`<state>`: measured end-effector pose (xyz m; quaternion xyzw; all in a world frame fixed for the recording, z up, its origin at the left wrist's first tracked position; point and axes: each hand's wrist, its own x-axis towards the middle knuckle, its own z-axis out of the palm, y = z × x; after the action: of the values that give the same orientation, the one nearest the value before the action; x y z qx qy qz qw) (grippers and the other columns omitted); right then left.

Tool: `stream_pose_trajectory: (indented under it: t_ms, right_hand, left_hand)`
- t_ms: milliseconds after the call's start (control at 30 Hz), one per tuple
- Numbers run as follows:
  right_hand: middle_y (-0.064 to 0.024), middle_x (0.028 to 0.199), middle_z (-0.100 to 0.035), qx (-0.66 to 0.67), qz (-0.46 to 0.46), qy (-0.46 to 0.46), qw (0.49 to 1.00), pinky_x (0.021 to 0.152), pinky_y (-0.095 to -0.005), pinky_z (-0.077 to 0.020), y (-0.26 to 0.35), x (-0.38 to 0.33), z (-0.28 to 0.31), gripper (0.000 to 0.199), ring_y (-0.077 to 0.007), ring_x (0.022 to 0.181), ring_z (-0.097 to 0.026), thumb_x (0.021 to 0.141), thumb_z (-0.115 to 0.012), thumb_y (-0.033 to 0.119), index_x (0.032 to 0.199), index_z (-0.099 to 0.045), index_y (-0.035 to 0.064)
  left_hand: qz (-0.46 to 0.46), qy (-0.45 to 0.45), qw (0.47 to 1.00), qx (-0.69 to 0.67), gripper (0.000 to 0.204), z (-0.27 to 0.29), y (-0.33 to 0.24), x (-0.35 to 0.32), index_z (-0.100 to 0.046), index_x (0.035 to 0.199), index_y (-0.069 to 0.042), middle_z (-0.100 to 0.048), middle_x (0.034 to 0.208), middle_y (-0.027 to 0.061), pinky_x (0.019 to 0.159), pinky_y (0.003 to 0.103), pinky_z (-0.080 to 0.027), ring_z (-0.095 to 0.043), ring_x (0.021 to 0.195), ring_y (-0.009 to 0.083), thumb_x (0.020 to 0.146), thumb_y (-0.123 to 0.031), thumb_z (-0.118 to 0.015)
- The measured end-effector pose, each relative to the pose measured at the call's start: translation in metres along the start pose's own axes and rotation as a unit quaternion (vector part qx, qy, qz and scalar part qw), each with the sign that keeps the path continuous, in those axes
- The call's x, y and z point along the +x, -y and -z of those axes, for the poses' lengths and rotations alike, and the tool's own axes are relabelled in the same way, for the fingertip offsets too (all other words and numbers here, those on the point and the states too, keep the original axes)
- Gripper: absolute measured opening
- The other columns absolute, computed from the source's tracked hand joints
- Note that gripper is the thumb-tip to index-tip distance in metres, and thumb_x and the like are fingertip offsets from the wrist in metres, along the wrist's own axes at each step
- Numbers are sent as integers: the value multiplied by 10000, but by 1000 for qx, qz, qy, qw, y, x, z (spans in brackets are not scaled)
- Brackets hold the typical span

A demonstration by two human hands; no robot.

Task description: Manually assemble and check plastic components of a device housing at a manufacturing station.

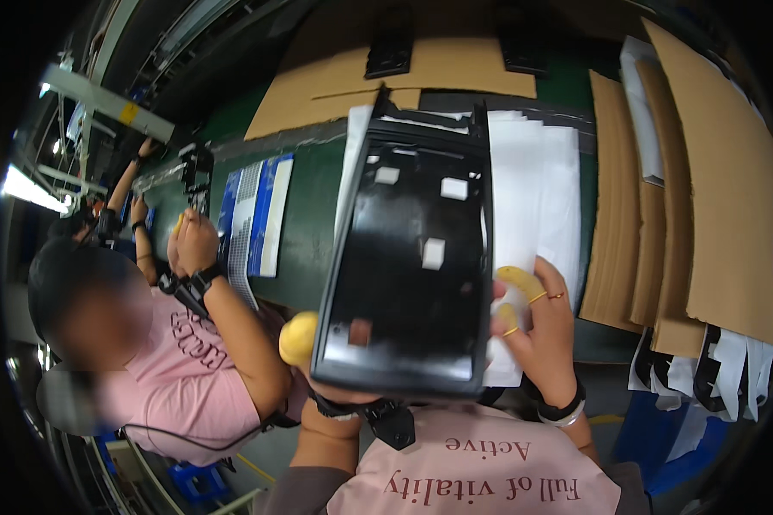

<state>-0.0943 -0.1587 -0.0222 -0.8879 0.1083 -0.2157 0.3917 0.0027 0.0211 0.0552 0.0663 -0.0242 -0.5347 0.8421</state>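
A glossy black plastic housing (408, 300), long and shallow with raised rims, is held up tilted in front of me. My left hand (301, 340) grips its lower left edge; a yellow finger cot covers a digit there, and the other fingers are hidden behind the housing. Several small white pads (434, 254) and a brownish square (360, 332) sit on its inner face. At the housing's right edge, my right hand (537, 318) has its fingertips drawn together in yellow finger cots. Whatever lies between them is too blurred to make out.
White sheets (550, 197) lie behind the housing on the green table (309, 206). Cardboard sheets (618, 206) stand at right; other black parts (390, 53) lie on cardboard at the back. At left, a co-worker's hands (193, 243) hold a black part near a blue-and-white sheet (256, 215).
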Motion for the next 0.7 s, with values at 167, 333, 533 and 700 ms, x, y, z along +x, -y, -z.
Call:
stream_pose_trajectory:
  t_ms: [167, 333, 533, 700]
  right_hand:
    - [-169, 1221, -492, 11, -27, -12, 1000, 942, -392, -395, 3, 3, 2, 357, -349, 1113, -476, 732, -613, 111, 1086, -610, 65]
    - [-174, 1218, -494, 20, -27, -8, 999, 945, -397, -394, 4, 1, 1, 353, -355, 1113, -476, 731, -608, 107, 1081, -608, 57]
    - [-212, 1177, -493, 23, 18, -7, 1000, 922, -434, -408, -1, 3, 7, 350, -391, 1086, -481, 720, -599, 65, 1068, -589, 41]
    - [-212, 1183, -477, 44, 6, -5, 999, 933, -424, -409, -7, 0, 11, 347, -379, 1100, -476, 744, -580, 83, 1089, -583, 51]
  left_hand:
    - [-102, 4, 971, 214, 816, -32, 1, 32, -225, 1430, -64, -252, 1451, 232, 1097, 515, -243, -220, 1344, 440, 866, -609, -449]
    - [-116, -5, 979, 169, 822, -33, 6, 35, -195, 1436, -67, -295, 1428, 218, 1074, 476, -308, -283, 1320, 423, 854, -513, -565]
    - [-203, -104, 469, 853, 845, -23, 7, 27, -404, 1342, -71, -423, 1267, 154, 888, 367, -454, -495, 1109, 259, 607, -176, -808]
    - [-191, -139, 455, 859, 751, -52, -37, 64, -470, 1317, -106, -527, 1162, 98, 773, 300, -481, -549, 1002, 190, 622, -137, -752]
